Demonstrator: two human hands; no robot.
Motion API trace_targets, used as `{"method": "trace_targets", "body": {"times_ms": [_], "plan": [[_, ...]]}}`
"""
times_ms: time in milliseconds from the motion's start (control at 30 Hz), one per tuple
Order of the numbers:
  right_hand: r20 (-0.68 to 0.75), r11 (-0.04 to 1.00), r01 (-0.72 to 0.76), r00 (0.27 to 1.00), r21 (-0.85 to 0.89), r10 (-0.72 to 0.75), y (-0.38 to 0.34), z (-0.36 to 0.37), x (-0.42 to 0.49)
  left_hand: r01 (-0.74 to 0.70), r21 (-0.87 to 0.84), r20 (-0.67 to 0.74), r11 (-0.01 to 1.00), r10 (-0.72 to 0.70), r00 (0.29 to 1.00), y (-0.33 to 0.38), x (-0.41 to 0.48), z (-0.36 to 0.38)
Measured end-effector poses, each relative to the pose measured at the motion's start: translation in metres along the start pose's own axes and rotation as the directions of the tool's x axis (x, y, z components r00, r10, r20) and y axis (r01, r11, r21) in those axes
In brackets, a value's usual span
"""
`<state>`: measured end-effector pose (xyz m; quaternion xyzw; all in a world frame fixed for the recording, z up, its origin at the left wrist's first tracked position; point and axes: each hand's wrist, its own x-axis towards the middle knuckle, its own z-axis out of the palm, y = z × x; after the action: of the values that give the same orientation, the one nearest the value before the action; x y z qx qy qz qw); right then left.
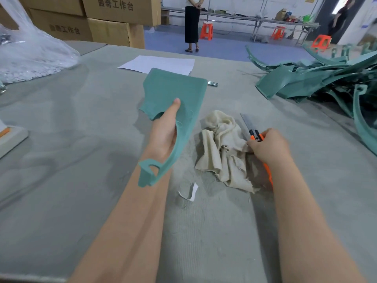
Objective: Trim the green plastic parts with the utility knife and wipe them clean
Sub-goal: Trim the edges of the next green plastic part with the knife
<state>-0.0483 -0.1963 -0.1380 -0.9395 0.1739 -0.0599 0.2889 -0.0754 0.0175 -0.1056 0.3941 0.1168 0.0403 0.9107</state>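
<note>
My left hand (166,129) holds a green plastic part (175,92) above the table, thumb pressed on its broad flat face; the part's narrow hooked end (148,174) points back toward my forearm. My right hand (269,146) is closed around an orange utility knife (255,134) whose blade (244,120) is extended and points away from me. The same hand rests against a crumpled beige cloth (221,148) that lies on the table between my two hands.
A heap of green plastic parts (326,78) fills the right side of the grey table (81,139). White paper (159,63), a small metal piece (212,83), a paper scrap (190,193), a plastic bag (30,52), cardboard boxes (110,21). A person stands beyond the table (191,23).
</note>
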Motion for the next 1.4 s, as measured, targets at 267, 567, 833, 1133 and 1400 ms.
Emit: {"method": "trace_targets", "body": {"times_ms": [267,567,833,1133,1400], "plan": [[-0.036,0.992,-0.001,0.999,-0.127,-0.003,0.000,0.006,0.003,-0.030,0.114,-0.007,0.993,0.031,1.000,0.003,-0.012,0.004],[-0.292,0.962,0.177,0.950,0.208,-0.112,-0.014,-0.013,-0.005,-0.089,0.207,0.095,0.974,0.071,0.993,0.004,-0.014,0.005],[-0.237,0.689,0.314,0.949,0.653,-0.208,-0.045,-0.023,-0.042,-0.128,0.346,0.207,0.929,0.057,0.977,-0.001,-0.014,0.005],[-0.142,0.701,0.484,0.861,0.524,-0.488,-0.080,0.013,-0.081,-0.216,0.206,0.166,0.954,0.183,0.969,-0.007,-0.014,0.009],[-0.193,0.722,0.474,0.877,0.504,-0.441,-0.079,0.019,-0.075,-0.079,0.133,0.153,0.988,0.058,0.987,-0.009,-0.006,0.012]]}}
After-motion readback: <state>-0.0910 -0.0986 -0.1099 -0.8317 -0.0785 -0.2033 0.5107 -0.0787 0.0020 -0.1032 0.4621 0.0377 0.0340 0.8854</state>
